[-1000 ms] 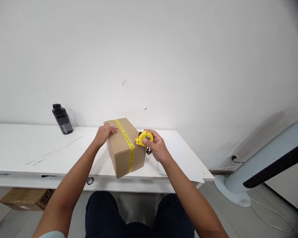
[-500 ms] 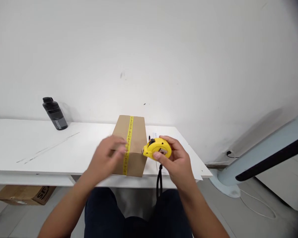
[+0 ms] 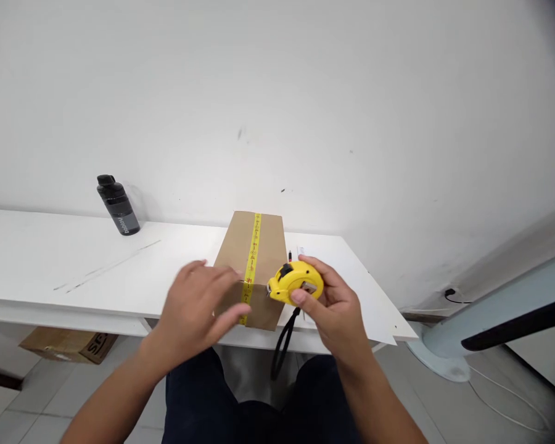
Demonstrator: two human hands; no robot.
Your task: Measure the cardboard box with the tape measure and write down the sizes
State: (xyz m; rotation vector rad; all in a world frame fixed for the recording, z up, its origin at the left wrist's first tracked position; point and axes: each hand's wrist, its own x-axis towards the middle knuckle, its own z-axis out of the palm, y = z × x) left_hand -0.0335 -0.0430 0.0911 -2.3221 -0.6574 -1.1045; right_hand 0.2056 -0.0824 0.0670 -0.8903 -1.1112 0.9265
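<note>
A brown cardboard box sits on the white table, with a strip of yellow printed tape running over its top and down the near side. My right hand grips a yellow tape measure at the box's near right corner. Its black wrist strap hangs below, and no blade shows drawn out. Fingers apart and holding nothing, my left hand is at the near left of the box, covering part of it. Whether it touches the box I cannot tell.
A dark water bottle stands on the table at the left, near the wall. Right of the box lie a pen and white paper. Another carton is under the table. A pale blue column stands at the right.
My left hand has opened, its thumb and fingers spreading apart. The tape measure stays in my right hand and its strap has swung left. The whole view has shifted slightly.
</note>
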